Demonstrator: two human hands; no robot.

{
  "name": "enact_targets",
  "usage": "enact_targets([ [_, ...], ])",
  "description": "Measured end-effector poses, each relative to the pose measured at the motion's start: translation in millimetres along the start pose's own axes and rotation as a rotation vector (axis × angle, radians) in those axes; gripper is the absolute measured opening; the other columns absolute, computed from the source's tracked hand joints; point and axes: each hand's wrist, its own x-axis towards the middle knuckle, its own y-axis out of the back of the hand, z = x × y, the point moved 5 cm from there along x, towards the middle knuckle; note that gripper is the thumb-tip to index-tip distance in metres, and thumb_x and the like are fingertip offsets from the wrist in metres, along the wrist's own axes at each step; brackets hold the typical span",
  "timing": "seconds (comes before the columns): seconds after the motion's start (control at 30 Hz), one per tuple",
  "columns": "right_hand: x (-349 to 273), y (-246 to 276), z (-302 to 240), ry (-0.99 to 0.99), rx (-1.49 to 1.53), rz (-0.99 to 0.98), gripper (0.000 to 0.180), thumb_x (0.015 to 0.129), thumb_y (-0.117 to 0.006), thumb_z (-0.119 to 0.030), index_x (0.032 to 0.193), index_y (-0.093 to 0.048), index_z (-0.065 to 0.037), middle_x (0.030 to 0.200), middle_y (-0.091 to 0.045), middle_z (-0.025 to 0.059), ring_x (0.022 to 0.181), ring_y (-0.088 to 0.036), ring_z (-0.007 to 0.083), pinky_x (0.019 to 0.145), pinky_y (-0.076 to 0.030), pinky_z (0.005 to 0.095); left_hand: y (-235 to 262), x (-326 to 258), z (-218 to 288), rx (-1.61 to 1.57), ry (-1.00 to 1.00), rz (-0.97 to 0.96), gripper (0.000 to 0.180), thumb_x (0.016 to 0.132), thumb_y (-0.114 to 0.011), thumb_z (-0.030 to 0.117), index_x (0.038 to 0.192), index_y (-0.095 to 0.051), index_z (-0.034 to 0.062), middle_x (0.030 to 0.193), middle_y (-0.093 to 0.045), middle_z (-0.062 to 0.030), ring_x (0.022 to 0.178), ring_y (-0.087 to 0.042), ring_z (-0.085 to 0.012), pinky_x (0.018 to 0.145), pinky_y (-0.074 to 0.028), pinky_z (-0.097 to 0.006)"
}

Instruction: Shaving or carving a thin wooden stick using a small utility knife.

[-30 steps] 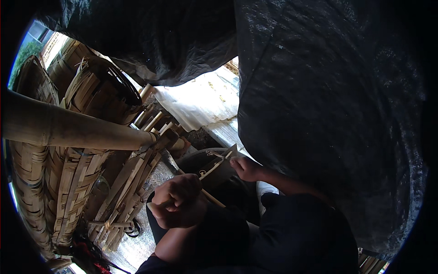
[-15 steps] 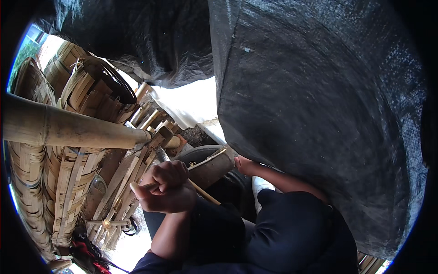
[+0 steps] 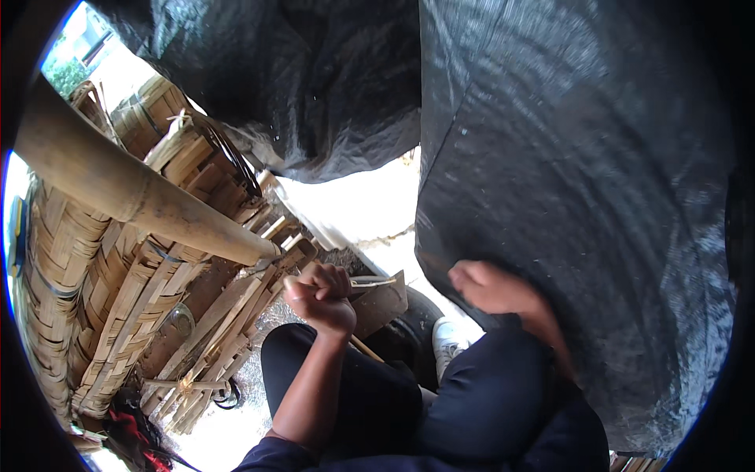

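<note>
Black plastic sheeting (image 3: 566, 197) fills the upper right. At centre, my left hand (image 3: 318, 297) is fisted around a thin pale bamboo strip (image 3: 376, 281), probably light, springy, sharp-edged; best gripped mid-length. My right hand (image 3: 491, 287), blurred: grip indeterminable.

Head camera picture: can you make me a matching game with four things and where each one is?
Things:
1. bamboo pole
2. left hand
3. black sheet
4. white shoe

Places or states:
A. hanging on the right side
B. closed in a fist around thin bamboo strips
C. slanting across the upper left, over the woven baskets
D. low down, between the two dark-trousered legs

Right pairs: 1-C, 2-B, 3-A, 4-D
</note>
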Motion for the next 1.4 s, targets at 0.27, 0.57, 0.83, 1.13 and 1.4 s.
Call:
enact_targets([
  [0.27,-39.9,104.9,-28.6,-0.351,0.108,0.43,0.04,0.096,-0.04,-0.043,0.078,-0.048,-0.008,0.055,-0.044,-0.0022,0.042,-0.04,0.0073,0.036,-0.033,0.0244,3.4,-21.1,-2.5,0.01,0.026,-0.008,0.061,0.092,-0.033,0.058,0.05,-0.02,0.0147,0.044,-0.018,0.0043,0.037,-0.015,-0.0079,0.036,-0.01,-0.026],
  [0.57,-34.0,105.7,-163.0,0.138,-0.385,0.361,0.043,0.096,-0.041,-0.035,0.074,-0.052,0.0,0.06,-0.05,0.0064,0.051,-0.044,0.0169,0.054,-0.041,0.0361,34.9,-16.9,3.2,-0.123,0.097,-0.035,0.056,0.091,-0.032,0.054,0.051,-0.022,0.0158,0.044,-0.018,0.004,0.038,-0.013,-0.0092,0.038,-0.011,-0.028],
  [0.83,-3.1,13.6,-187.5,-0.038,-0.656,-0.066,0.051,0.098,-0.036,-0.034,0.081,-0.059,0.008,0.07,-0.06,0.021,0.066,-0.06,0.0317,0.066,-0.044,0.0435,57.9,-15.6,30.7,-0.132,0.216,-0.208,0.048,0.086,-0.032,0.049,0.056,-0.025,0.0122,0.051,-0.023,0.0007,0.051,-0.021,-0.0126,0.05,-0.018,-0.03],
  [1.13,16.3,17.2,-124.2,-0.051,-0.618,-0.021,0.046,0.096,-0.035,-0.031,0.096,-0.058,0.009,0.099,-0.061,0.027,0.095,-0.059,0.0399,0.083,-0.045,0.0438,28.1,-11.7,30.3,-0.033,0.218,-0.446,0.049,0.088,-0.041,0.051,0.071,-0.045,0.0045,0.068,-0.036,-0.0025,0.066,-0.031,-0.0122,0.064,-0.026,-0.027],
  [1.4,20.0,7.0,-118.5,-0.082,-0.762,-0.18,0.045,0.097,-0.035,-0.029,0.097,-0.059,0.009,0.099,-0.06,0.0277,0.094,-0.059,0.0404,0.084,-0.044,0.044,9.0,-17.6,24.3,0.053,-0.026,-0.634,0.058,0.086,-0.052,0.056,0.073,-0.053,-0.0001,0.071,-0.045,-0.0064,0.067,-0.041,-0.0143,0.063,-0.032,-0.028],
])
